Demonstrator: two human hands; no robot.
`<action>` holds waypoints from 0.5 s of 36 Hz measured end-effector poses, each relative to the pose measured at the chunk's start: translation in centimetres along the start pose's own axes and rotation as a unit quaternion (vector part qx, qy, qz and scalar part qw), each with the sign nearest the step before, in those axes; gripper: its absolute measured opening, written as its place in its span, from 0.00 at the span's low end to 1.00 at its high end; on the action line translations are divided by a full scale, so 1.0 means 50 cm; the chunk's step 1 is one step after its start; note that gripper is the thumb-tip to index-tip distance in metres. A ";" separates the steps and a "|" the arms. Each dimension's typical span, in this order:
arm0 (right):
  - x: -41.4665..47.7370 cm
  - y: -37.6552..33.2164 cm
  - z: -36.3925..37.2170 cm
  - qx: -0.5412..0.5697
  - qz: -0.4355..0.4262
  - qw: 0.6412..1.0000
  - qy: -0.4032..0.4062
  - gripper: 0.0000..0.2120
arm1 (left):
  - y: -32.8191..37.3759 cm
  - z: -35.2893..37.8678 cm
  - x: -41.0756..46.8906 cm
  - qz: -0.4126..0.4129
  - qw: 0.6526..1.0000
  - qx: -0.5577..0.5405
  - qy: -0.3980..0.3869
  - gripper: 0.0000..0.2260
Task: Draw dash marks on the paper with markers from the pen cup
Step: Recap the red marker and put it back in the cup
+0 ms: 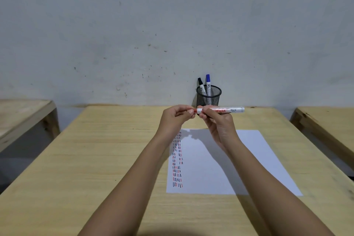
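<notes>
A white marker with red lettering (228,110) lies level in the air above the desk. My right hand (214,120) grips its barrel. My left hand (177,116) pinches its red cap end (195,110); whether the cap is on or coming off I cannot tell. Below lies a white sheet of paper (247,159) with several columns of red, blue and black dashes (177,161) down its left side. A black mesh pen cup (208,96) stands at the desk's far edge by the wall, holding a black-capped marker (201,84) and a blue-capped marker (208,83).
The wooden desk (95,159) meets a grey wall at the back. Two more wooden desks stand apart from it, one at the left (23,115) and one at the right (329,126), with gaps between.
</notes>
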State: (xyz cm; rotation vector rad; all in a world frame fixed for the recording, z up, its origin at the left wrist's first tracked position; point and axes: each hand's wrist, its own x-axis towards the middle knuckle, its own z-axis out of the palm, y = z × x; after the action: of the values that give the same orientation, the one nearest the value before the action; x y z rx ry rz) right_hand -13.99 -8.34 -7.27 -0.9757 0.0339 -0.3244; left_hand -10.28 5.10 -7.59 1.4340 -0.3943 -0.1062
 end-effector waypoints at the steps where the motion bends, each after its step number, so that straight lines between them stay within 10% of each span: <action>1: -0.002 0.001 -0.001 -0.007 -0.001 1.000 -0.004 0.07 | -0.002 -0.002 -0.001 -0.001 1.000 0.009 -0.004 0.05; 18: -0.011 -0.024 -0.038 -0.054 0.036 0.998 -0.024 0.06 | 0.021 -0.052 0.012 -0.031 0.995 -0.089 0.027 0.07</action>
State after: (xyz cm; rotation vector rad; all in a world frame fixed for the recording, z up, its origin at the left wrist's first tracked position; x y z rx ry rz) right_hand -15.17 -10.34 -7.44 -1.0862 0.0440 -0.2345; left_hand -9.03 7.52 -6.67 1.2713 -0.2893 -0.1483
